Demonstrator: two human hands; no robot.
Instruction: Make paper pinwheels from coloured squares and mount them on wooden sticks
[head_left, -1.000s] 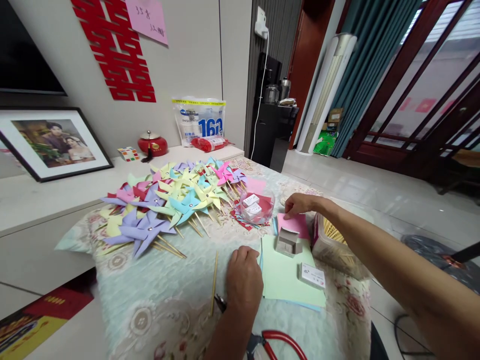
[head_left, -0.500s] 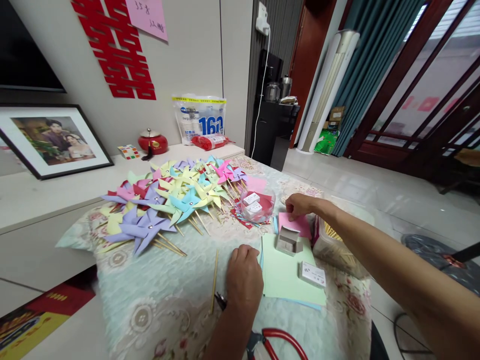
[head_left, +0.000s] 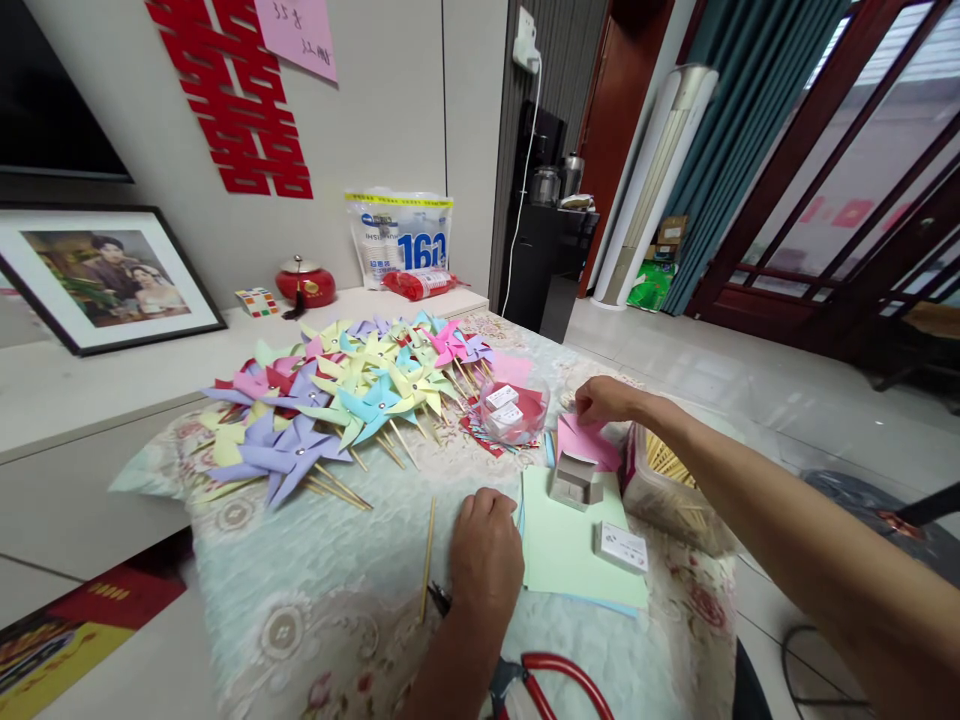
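My right hand (head_left: 604,400) reaches out and pinches the top corner of a pink paper sheet (head_left: 587,442) that lies on a small stack at the table's right side. My left hand (head_left: 486,555) rests curled on the tablecloth beside a stack of light green paper (head_left: 566,545), with a wooden stick (head_left: 428,548) just to its left. A small open box (head_left: 576,480) and a flat white box (head_left: 622,547) sit on the green paper. A big heap of paper pinwheels (head_left: 345,395) fills the left of the table.
A clear bowl (head_left: 514,415) with small boxes stands near the pink sheet. A plastic tub of sticks (head_left: 667,480) sits at the right edge. Red-handled scissors (head_left: 551,680) lie at the near edge. A framed photo (head_left: 105,275) leans on the shelf behind.
My right hand has shifted a little up and back at the pink sheet, whose corner now looks slightly raised. My left hand has stayed put.
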